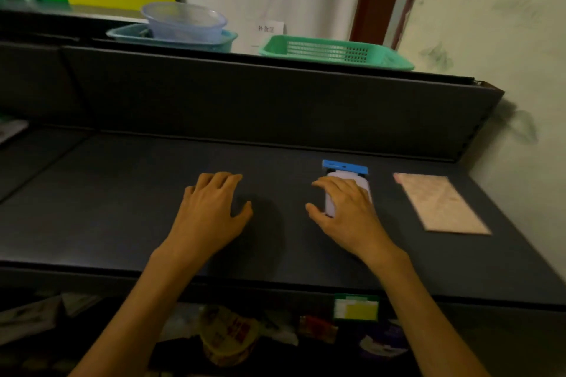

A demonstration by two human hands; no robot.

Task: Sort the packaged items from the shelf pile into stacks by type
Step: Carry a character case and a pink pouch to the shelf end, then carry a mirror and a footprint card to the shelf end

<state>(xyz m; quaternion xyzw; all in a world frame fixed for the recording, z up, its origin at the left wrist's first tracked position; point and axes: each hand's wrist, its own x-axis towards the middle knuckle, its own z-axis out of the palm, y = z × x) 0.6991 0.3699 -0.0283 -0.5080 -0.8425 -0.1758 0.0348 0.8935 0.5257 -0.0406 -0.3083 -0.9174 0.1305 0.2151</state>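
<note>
The white pack (332,193), topped by a blue header card (345,167), lies flat on the dark shelf (122,208), right of centre and towards the far side. The right hand (346,208) lies over the pack from the near side: its fingers curve across the pack's top and right edge, and the thumb (315,213) touches the pack's near left corner. The header card projects beyond the fingertips on the far side. Whether the pack is lifted or resting on the shelf cannot be told. The left hand (214,208) sits palm down on the shelf, well left of the pack, fingers loosely spread and holding nothing. A flat pink packet (441,203) lies on the shelf to the right of the pack, apart from it and near the wall. On the ledge above the back panel stand a green basket (335,52) on the right and a teal tray (171,38) on the left, with a clear bowl (183,23) in the tray. Below the near shelf edge lies a pile of packaged items (232,337), blurred, beside a yellow price tag (356,309).
</note>
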